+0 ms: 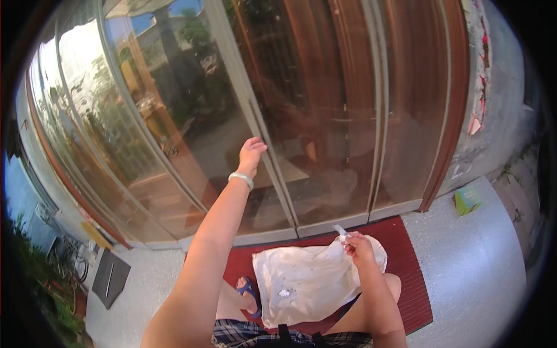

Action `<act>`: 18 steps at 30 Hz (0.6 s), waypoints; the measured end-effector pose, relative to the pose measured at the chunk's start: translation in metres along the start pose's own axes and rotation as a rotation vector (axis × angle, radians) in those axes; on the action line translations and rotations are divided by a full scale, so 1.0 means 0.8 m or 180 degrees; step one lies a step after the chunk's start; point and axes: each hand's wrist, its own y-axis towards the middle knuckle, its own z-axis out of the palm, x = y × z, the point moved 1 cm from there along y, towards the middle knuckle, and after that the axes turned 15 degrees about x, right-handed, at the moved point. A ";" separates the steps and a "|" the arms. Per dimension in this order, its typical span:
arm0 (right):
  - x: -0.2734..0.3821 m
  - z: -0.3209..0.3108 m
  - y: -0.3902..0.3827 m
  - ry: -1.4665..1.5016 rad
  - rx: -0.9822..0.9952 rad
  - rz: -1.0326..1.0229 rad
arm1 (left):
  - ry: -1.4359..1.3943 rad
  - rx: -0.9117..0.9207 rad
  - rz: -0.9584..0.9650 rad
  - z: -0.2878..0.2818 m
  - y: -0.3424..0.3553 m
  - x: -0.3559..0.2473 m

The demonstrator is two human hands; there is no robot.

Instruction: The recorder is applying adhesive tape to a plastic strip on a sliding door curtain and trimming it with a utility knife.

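Observation:
My left hand, with a pale bangle on its wrist, reaches up to the sliding glass door. Its bent fingers grip the edge of the grey metal door frame. Low on the right, my right hand is closed on a small whitish, partly see-through strip, whose tip sticks out up and to the left; its exact kind does not show. Below that hand a white cloth spreads between my legs, with small dark specks and a crumpled shiny white scrap on it.
Under the cloth lies a red ribbed mat before the door. A green and yellow box stands on the pale floor at right. At left, a dark flat board bears a thin rod, with plants beyond.

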 end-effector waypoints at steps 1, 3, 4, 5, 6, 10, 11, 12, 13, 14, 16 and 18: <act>-0.005 -0.005 0.006 0.0038 -0.0075 0.0018 | 0.0064 -0.0094 -0.0166 -0.010 0.005 0.000; -0.013 -0.021 0.012 0.0167 -0.0228 0.0007 | 0.0275 -0.0322 -0.0140 -0.014 0.016 -0.001; -0.019 -0.031 0.014 0.0188 -0.0324 -0.0036 | 0.0411 -0.0377 -0.0143 -0.016 0.025 -0.006; -0.025 -0.043 0.017 0.0192 -0.0380 -0.0033 | 0.0545 -0.0455 -0.0169 -0.018 0.035 -0.008; -0.027 -0.051 0.017 0.0189 -0.0418 -0.0026 | 0.0554 -0.0429 -0.0165 -0.013 0.044 -0.012; -0.029 -0.055 0.011 0.0153 -0.0542 0.0023 | 0.0135 -0.0028 -0.0256 -0.001 0.060 -0.029; -0.028 -0.059 0.007 0.0154 -0.0587 0.0006 | -0.0077 0.0129 -0.0299 0.008 0.060 -0.031; -0.029 -0.059 0.007 0.0127 -0.0644 0.0024 | -0.0225 0.0035 -0.0308 0.008 0.068 -0.033; -0.029 -0.058 0.007 0.0102 -0.0699 0.0044 | -0.0227 0.0040 -0.0294 0.006 0.071 -0.032; -0.029 -0.058 0.006 0.0100 -0.0691 0.0031 | -0.0054 0.0152 -0.0300 0.005 0.074 -0.033; -0.027 -0.066 0.006 0.0177 -0.0828 0.0022 | 0.0241 0.0098 0.0064 0.018 0.072 -0.032; -0.027 -0.078 0.002 0.0153 -0.0866 0.0013 | 0.0245 -0.0185 -0.0293 0.032 0.068 -0.032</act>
